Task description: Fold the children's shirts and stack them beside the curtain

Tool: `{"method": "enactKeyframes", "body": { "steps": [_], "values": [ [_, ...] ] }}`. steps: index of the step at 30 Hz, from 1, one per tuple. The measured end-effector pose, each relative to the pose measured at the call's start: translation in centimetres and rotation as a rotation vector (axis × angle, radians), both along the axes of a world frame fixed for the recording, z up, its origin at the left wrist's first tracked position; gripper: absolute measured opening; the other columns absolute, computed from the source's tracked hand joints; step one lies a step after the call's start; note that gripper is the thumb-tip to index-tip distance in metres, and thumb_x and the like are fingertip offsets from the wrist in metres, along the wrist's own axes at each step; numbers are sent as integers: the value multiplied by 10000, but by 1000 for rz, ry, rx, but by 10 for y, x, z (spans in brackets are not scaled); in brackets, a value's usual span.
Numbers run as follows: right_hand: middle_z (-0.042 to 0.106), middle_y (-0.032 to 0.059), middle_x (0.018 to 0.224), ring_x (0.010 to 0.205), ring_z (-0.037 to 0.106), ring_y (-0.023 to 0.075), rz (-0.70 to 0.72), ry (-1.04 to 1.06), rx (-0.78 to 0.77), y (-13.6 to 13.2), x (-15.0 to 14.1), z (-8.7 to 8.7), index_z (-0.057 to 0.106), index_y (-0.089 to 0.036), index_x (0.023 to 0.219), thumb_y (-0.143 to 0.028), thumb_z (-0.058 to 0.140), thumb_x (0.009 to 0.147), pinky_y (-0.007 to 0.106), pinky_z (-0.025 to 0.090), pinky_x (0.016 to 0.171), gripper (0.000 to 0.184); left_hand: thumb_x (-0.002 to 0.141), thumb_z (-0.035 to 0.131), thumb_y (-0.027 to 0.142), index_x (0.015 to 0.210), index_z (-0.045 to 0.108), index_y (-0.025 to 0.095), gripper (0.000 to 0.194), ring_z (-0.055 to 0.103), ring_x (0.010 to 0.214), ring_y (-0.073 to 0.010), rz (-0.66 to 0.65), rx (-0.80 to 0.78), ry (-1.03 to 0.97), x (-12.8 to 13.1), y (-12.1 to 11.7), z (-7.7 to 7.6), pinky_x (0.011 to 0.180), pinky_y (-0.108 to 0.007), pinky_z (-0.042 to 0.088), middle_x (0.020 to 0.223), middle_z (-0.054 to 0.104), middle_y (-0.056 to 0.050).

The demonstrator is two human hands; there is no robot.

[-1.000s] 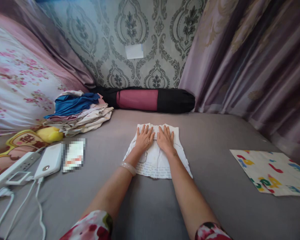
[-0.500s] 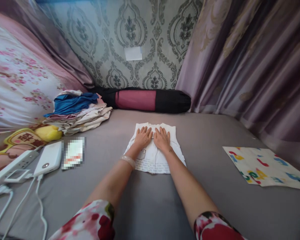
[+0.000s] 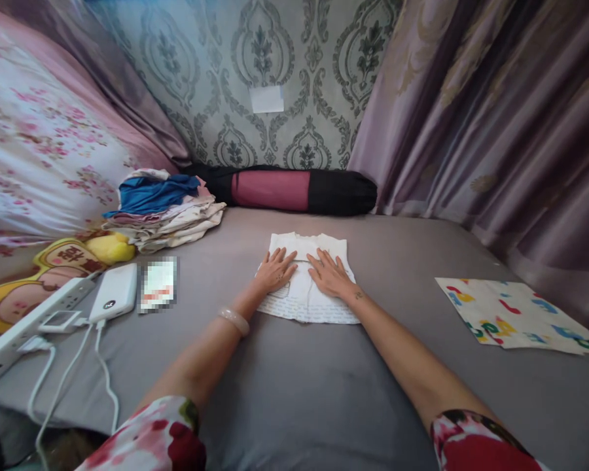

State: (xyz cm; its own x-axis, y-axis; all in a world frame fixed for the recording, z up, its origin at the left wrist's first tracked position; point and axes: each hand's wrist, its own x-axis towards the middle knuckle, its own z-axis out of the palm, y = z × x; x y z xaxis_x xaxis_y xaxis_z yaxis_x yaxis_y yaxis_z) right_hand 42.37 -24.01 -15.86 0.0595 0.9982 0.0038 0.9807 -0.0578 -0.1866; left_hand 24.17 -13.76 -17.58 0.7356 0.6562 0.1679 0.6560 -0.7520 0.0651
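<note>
A small white sleeveless top (image 3: 304, 302) with rows of printed text near its hem lies spread on the grey bed sheet (image 3: 285, 392). My left hand (image 3: 275, 269) rests flat on its left side, fingers spread and pointing away from me. On the other side, my right hand (image 3: 331, 273) is also laid flat on the cloth with the fingers apart. Neither hand grips the fabric. Part of a printed picture shows beside my left palm, which covers the rest of it.
Folded clothes (image 3: 164, 209) are heaped at the back left, beside a long black and maroon bag (image 3: 269, 190). Left of me lie a power strip (image 3: 34, 327), a white power bank (image 3: 114, 294) with cables and a yellow plush toy (image 3: 49, 281). Colourful patterned cloth (image 3: 515, 314) lies at right.
My hands have moved apart, the left outward to the left and the right outward to the right, staying flat on the top. The view has shifted slightly.
</note>
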Motion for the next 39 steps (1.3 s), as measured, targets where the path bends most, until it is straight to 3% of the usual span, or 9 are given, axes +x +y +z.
{"method": "enactKeyframes", "body": {
  "steps": [7, 13, 18, 26, 39],
  "values": [
    [151, 72, 1575, 1438, 106, 237, -10, -26, 45, 2, 0, -7, 252, -286, 1489, -434, 254, 976, 488, 73, 1134, 534, 962, 216, 526, 1473, 273, 284, 568, 250, 1411, -274, 9, -38, 13, 0, 2, -1, 1127, -489, 209, 1526, 304, -95],
    [117, 95, 1579, 1442, 76, 240, -18, -4, 46, -2, -3, -4, 220, -240, 1500, -414, 263, 969, 494, 89, 1135, 561, 975, 228, 467, 1465, 291, 203, 560, 233, 1416, -281, 15, -3, 36, -1, -5, 5, 1132, -497, 191, 1516, 308, -139],
    [63, 120, 1578, 1446, 31, 235, -16, 8, 37, -21, -17, -3, 164, -114, 1507, -398, 264, 955, 496, 64, 1144, 629, 977, 235, 451, 1436, 333, 160, 552, 211, 1424, -259, -44, 35, 18, -10, -27, 8, 1143, -485, 175, 1519, 298, -150],
    [179, 118, 1557, 1437, 119, 228, 34, 9, 25, -50, -43, -8, 250, -57, 1481, -395, 214, 956, 450, 46, 1156, 626, 986, 176, 435, 1453, 307, 171, 552, 214, 1426, -232, -192, -68, 55, -24, -65, 8, 1149, -463, 162, 1524, 297, -129],
    [205, 121, 1553, 1435, 132, 238, 28, 2, 24, -57, -46, -6, 254, -88, 1486, -409, 222, 965, 448, 74, 1154, 613, 984, 175, 439, 1459, 304, 173, 559, 213, 1427, -228, -190, -59, 61, -26, -65, 4, 1148, -465, 173, 1526, 292, -126]
  ]
}}
